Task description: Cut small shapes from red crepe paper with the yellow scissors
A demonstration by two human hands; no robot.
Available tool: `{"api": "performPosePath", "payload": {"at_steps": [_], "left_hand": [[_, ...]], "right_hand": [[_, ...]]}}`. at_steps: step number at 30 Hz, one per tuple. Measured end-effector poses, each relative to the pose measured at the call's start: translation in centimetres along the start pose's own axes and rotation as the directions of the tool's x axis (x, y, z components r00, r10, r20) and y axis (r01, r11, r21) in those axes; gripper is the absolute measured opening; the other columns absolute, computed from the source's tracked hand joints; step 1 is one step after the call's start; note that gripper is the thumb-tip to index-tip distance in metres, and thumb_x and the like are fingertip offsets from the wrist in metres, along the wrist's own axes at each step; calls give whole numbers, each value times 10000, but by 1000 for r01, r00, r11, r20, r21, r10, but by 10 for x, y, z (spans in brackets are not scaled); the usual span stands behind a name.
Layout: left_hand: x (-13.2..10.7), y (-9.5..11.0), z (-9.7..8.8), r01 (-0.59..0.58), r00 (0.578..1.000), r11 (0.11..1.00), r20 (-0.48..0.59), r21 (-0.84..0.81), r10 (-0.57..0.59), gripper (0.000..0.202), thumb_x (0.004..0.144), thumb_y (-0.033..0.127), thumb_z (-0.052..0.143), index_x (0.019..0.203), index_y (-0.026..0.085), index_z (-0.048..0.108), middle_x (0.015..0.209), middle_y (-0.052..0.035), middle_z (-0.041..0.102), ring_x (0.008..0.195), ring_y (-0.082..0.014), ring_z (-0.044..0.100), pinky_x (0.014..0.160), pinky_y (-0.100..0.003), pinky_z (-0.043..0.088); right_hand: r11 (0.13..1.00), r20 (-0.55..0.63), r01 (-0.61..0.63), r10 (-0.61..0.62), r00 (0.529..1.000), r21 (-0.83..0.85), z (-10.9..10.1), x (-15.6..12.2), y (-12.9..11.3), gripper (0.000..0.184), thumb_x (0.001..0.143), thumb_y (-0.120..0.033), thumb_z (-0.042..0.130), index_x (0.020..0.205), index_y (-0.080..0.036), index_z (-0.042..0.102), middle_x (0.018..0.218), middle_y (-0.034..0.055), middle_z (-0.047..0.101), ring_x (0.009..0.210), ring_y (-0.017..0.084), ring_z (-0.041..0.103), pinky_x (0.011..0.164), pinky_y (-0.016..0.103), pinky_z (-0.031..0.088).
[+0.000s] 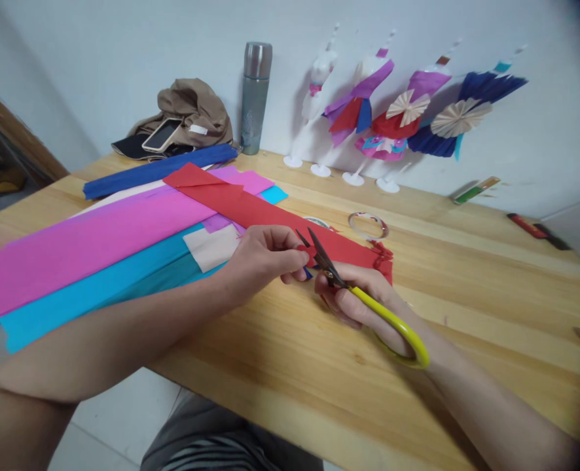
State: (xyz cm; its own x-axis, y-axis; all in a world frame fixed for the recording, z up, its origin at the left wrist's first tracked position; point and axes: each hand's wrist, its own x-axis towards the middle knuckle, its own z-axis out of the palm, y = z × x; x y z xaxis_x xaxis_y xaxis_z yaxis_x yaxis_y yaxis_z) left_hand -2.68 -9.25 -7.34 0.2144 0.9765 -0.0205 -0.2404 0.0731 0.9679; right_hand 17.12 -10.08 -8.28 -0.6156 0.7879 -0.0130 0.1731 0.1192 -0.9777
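Note:
Between the thumb and fingers of my left hand (pixel 273 257) is pinched a small piece of red crepe paper (pixel 310 253). My right hand (pixel 359 297) grips scissors with yellow handles (pixel 391 320). Their dark blades are parted and lie right at the red piece. Behind both hands a long folded strip of red crepe paper (pixel 270 212) stretches across the table, with crumpled red scraps (pixel 381 254) on its right end. A bit of dark blue (pixel 308 275) shows just under my left fingertips.
Pink (pixel 98 242) and blue crepe paper (pixel 74 307) lie at left. Tape rolls, one clear (pixel 368 226), sit beyond my hands. Along the wall stand a flask (pixel 256 98), a cap with a phone (pixel 162 135), and several small dressed figures on white stands (pixel 353 178). A red-black cutter (pixel 525 226) lies right.

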Motion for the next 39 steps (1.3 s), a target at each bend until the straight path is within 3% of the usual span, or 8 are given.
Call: {"api": "performPosePath", "payload": {"at_steps": [8, 17, 23, 30, 39], "left_hand": [[-1, 0, -1, 2, 1000, 1000, 15, 11, -3, 119, 629, 192, 680, 577, 147, 583, 533, -16, 659, 479, -76, 576, 462, -173, 446], [1, 0, -2, -2, 1000, 1000, 29, 28, 1, 115, 631, 199, 679, 583, 151, 586, 552, -26, 667, 496, -88, 583, 467, -184, 449], [1, 1, -3, -1, 1000, 999, 30, 37, 0, 109, 627, 206, 675, 589, 152, 588, 555, -27, 668, 489, -90, 577, 466, -188, 450], [1, 1, -3, -1, 1000, 998, 27, 57, 0, 107, 630, 217, 674, 598, 153, 594, 575, -33, 674, 490, -94, 578, 468, -196, 451], [0, 1, -4, -19, 1000, 999, 10, 42, 19, 127, 646, 232, 692, 613, 153, 599, 559, -32, 666, 502, -100, 588, 478, -196, 455]], "right_hand": [[999, 8, -7, 7, 1000, 45, 0, -2, -2, 431, 897, -637, 610, 912, -206, 605, 608, -57, 385, 486, 91, 240, 426, 275, 175], [999, 25, -22, 21, 999, 39, -3, -1, -2, 450, 892, -654, 602, 834, -210, 556, 604, -61, 380, 481, 86, 244, 416, 266, 177], [996, 103, 86, -86, 991, 4, -8, 3, 5, 366, 962, -570, 547, 893, -211, 571, 584, -64, 372, 472, 93, 251, 437, 273, 211], [997, 99, 83, -82, 992, -5, -9, 3, 7, 387, 959, -584, 542, 826, -221, 522, 570, -65, 362, 464, 98, 259, 437, 283, 219], [995, 89, 101, -100, 991, -2, -9, 3, 4, 362, 960, -573, 547, 889, -220, 588, 570, -56, 380, 474, 106, 284, 440, 281, 217]]}}
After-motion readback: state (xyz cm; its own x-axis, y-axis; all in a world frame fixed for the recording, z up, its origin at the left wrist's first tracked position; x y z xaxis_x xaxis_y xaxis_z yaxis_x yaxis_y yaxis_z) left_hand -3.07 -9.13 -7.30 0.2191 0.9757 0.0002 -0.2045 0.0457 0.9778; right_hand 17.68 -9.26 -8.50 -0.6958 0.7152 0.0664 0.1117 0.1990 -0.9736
